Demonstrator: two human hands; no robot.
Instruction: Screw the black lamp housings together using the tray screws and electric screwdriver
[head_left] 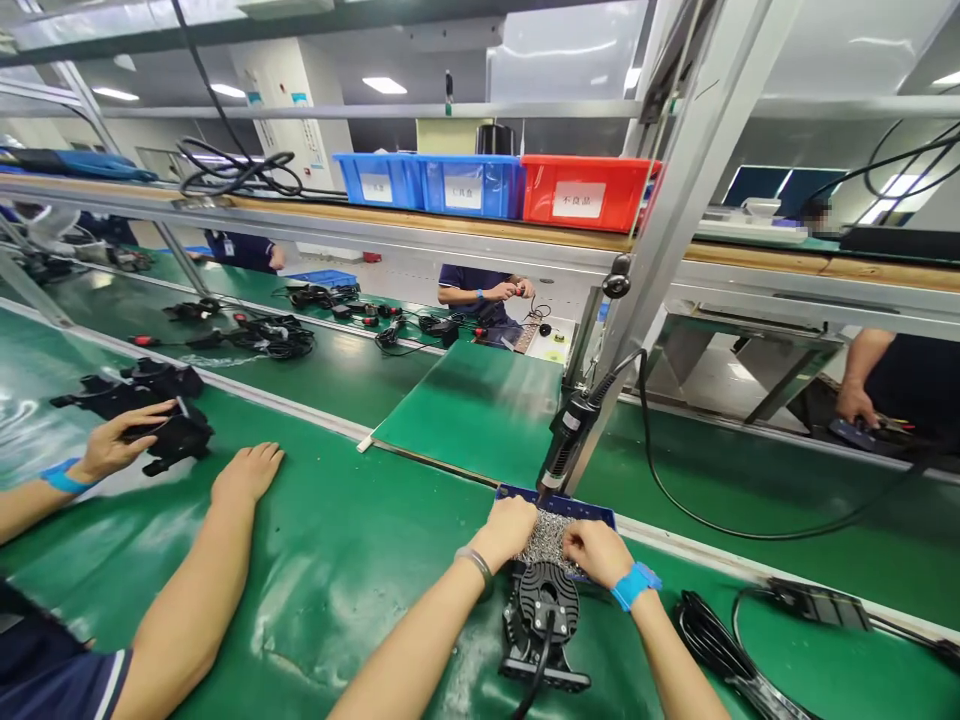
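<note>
small parts (pixel 549 543) in tray (pixel 592 513), device (pixel 551 598) before it, cable bundle (pixel 711 632) at right

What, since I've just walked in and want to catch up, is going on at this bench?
The person's left hand and right hand are both at a blue tray of small metal pieces, which look like screws. Whether either hand holds one can't be made out. A black device with a cable lies on the near side of the tray, and a power screwdriver is tilted above its far edge. Over to the left, a co-worker's hand is on a black part.
</note>
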